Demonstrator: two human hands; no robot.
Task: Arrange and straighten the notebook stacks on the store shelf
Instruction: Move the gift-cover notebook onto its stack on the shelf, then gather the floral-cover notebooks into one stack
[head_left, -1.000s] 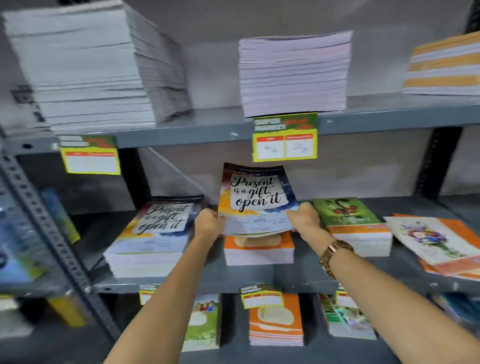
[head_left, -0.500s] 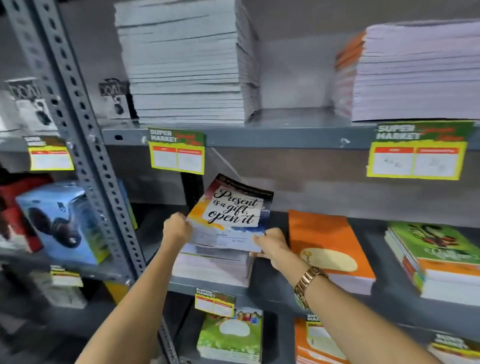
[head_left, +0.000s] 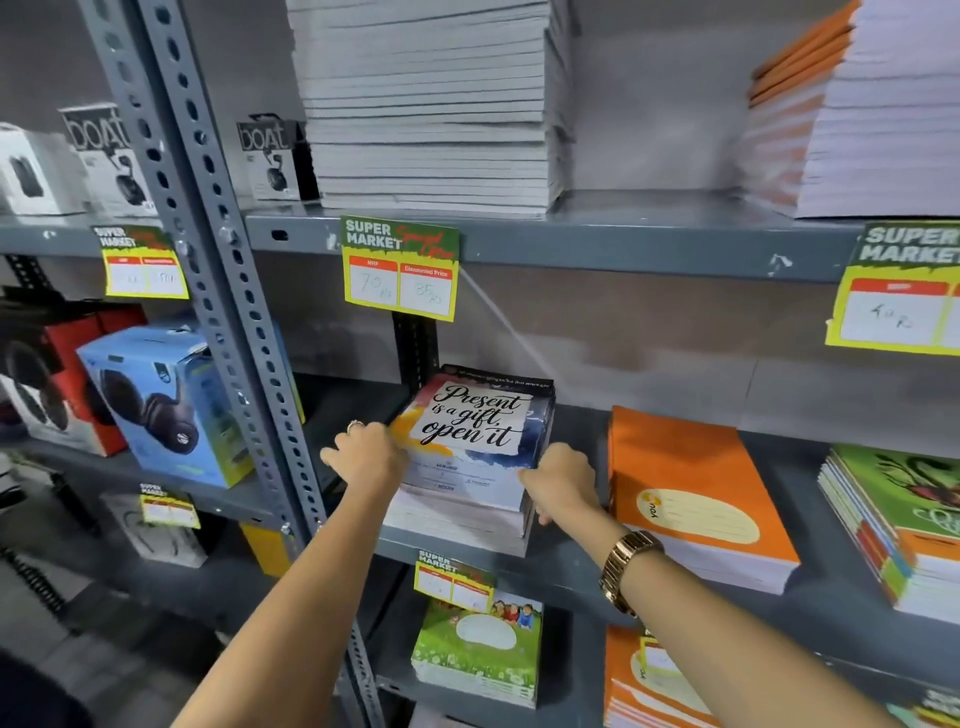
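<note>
the "present is a gift" notebook stack (head_left: 470, 467) sits on the middle shelf (head_left: 582, 566), at its left end near the perforated upright (head_left: 218, 291); its upper copies rest slightly askew of the white page edges below, which is presumably why both hands frame them. the left hand (head_left: 366, 457) lies against the stack's left edge, fingers (head_left: 337, 457) curled together against the cover's margin, a ring on one of them. the right hand (head_left: 558, 480) bears on the right front corner, fingers folded round the corner and partly hidden, so how firmly they clamp the copies cannot be told. opposed contact on two sides lets the person square the loose copies against one another; this is a judgement. a wristwatch (head_left: 626, 571) sits on the right forearm. just right of the stack, apart from it, lies the orange notebook stack (head_left: 691, 493), then a green-covered stack (head_left: 893, 504). price tags (head_left: 400, 267) hang from the upper shelf (head_left: 623, 244), which carries a tall pile of white-edged books (head_left: 431, 104). boxed headphones (head_left: 171, 400) stand in the bay to the left.
</note>
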